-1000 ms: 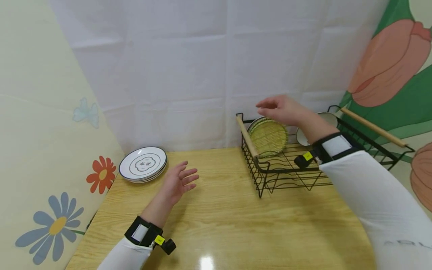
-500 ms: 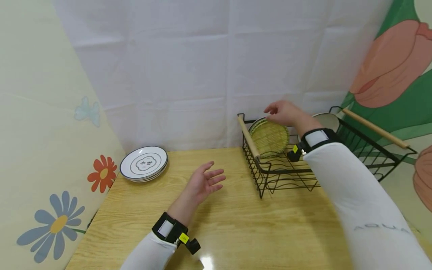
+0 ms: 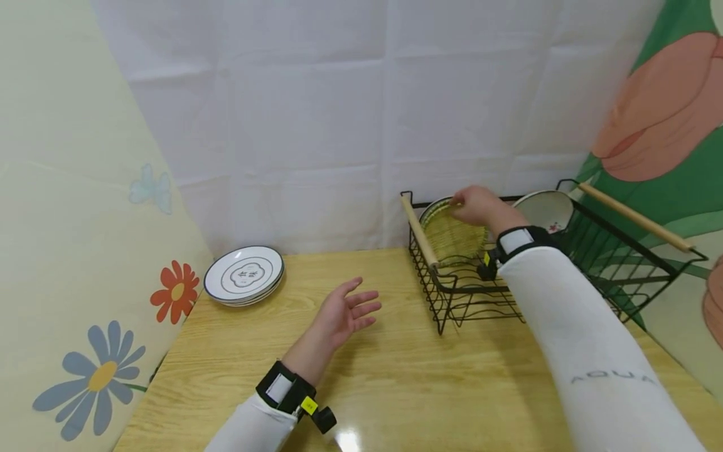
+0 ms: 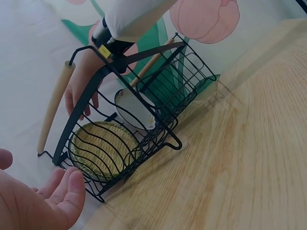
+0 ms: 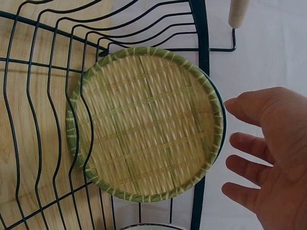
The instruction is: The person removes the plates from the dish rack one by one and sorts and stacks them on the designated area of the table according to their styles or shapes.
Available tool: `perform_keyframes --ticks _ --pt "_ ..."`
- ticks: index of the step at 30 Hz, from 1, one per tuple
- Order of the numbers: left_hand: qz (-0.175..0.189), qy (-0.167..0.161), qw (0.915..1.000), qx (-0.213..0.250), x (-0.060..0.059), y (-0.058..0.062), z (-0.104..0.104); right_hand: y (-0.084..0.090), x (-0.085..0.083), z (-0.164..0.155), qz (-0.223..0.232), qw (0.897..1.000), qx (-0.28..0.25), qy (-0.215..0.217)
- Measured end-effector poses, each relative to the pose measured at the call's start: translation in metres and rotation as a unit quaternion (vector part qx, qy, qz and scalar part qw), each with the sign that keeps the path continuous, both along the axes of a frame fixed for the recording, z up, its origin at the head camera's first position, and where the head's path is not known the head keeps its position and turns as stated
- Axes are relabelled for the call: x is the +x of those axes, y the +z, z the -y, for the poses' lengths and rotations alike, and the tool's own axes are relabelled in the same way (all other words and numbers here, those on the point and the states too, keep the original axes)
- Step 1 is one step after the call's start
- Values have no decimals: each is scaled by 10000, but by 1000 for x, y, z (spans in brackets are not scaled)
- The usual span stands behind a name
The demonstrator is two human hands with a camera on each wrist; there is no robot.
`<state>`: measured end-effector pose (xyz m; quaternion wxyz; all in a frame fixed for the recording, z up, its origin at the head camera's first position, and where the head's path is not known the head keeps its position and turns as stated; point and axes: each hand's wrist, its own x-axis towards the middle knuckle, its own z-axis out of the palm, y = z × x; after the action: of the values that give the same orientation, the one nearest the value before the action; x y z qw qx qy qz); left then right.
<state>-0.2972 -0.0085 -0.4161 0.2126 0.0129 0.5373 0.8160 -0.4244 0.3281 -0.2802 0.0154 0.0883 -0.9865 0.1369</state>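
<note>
A round woven bamboo tray (image 5: 146, 124) with a green rim stands on edge in a black wire dish rack (image 3: 469, 289). Just behind it shows the dark rim of another round piece, mostly hidden. My right hand (image 3: 479, 206) is at the tray's upper edge. In the right wrist view its thumb tip is right by the rim, and the other fingers (image 5: 249, 167) are spread beside it with nothing gripped. Over the table, left of the rack, my left hand (image 3: 341, 314) has its fingers extended and holds nothing.
A stack of white plates (image 3: 244, 276) with dark blue rims lies at the back left of the wooden table (image 3: 407, 389). A white dish (image 3: 545, 212) stands farther right in the rack. Wooden handles (image 3: 419, 231) top the rack's ends, and a white cloth hangs behind.
My right hand has come down and slightly right, onto the woven tray's upper edge. My left hand has moved right, away from the plates, and then nearly stopped.
</note>
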Motion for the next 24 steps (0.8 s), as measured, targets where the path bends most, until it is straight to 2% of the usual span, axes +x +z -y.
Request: perform_keyframes --ticks 5,16,24 --pt "31 6 10000 0 -1 0 3 -7 -5 -2 190 9995 -149 -223" --pt "129 -38 9999 -18 -2 -3 5 -17 -8 -9 310 9990 53 -317" --pt "91 -40 9999 -30 -2 -5 7 -19 -9 -11 122 9991 265 -317"
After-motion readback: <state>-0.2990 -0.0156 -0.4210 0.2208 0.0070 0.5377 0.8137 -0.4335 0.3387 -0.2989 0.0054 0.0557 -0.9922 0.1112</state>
